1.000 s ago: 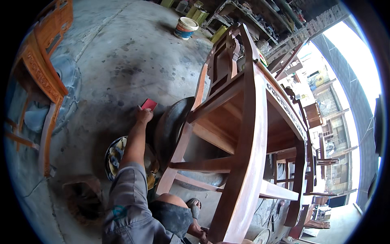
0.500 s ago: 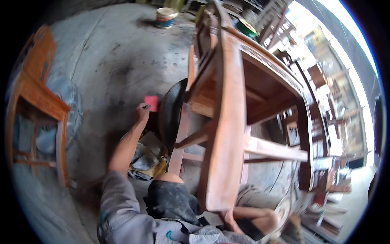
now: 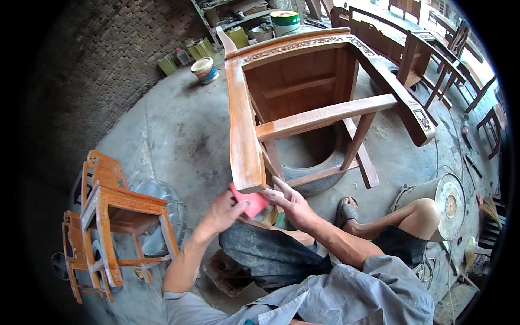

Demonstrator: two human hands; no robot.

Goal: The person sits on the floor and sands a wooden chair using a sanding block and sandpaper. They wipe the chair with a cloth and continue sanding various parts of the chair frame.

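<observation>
Left hand (image 3: 221,213): closed on a red sheet (image 3: 257,202), thumb flat on its face and fingers behind. That grip probably keeps the sheet from slipping while leaving its far part free. Sheet sits at the near end of the chair leg (image 3: 247,143), its upper edge seemingly against the wood; motion blur there, so exact contact uncertain.

Right hand (image 3: 292,206): fingers spread, not closed, just right of the same leg end. Cannot tell whether my fingertips touch the leg, the sheet or neither. Perhaps placed there to steady the leg from the opposite side.

Chair (image 3: 326,116): tipped, legs pointing toward me, underside open to view. A tyre (image 3: 297,170) lies beneath and behind its bars, apparently as a support; the actual resting point is hidden. I judge the tilt brings the leg end to lap height, between my two hands.

Surroundings: my sandal (image 3: 346,212) is flat on the floor, right of the leg, the knee turned out, likely to give the work room. A second chair (image 3: 135,201) stands well apart at left. Bucket (image 3: 205,71) far left; drum (image 3: 450,203) on its side at right, beside my knee.
</observation>
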